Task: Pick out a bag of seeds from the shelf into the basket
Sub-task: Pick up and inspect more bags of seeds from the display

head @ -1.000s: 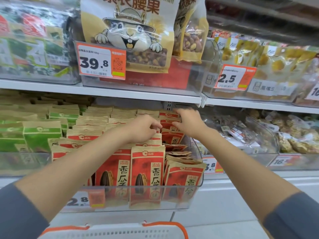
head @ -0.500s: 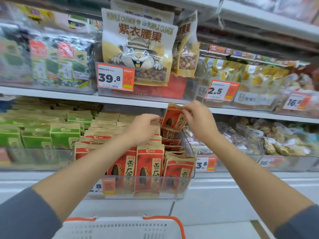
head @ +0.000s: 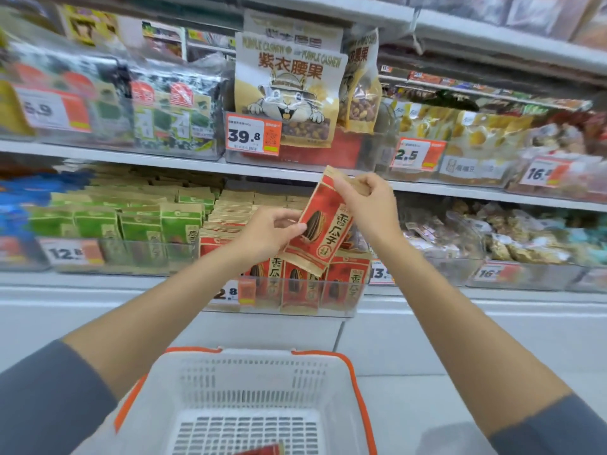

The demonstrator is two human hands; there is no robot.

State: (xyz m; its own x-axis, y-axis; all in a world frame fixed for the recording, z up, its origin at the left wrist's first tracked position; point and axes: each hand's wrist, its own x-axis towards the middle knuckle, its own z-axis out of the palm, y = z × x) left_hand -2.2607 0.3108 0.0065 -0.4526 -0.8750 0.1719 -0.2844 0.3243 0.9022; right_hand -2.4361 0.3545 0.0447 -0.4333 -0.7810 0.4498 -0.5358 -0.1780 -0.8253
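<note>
Head camera: I see left hand and right hand both pinching the seed bag, basket at six o'clock.

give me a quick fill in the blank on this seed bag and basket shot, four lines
1. Both hands hold a ____ seed bag.
2. The left hand holds its side; the right hand pinches its ____ edge.
3. The white basket has an ____ rim.
4. The price tag in front of the cashew bag reads ____.
Missing words: red; top; orange; 39.8
</note>
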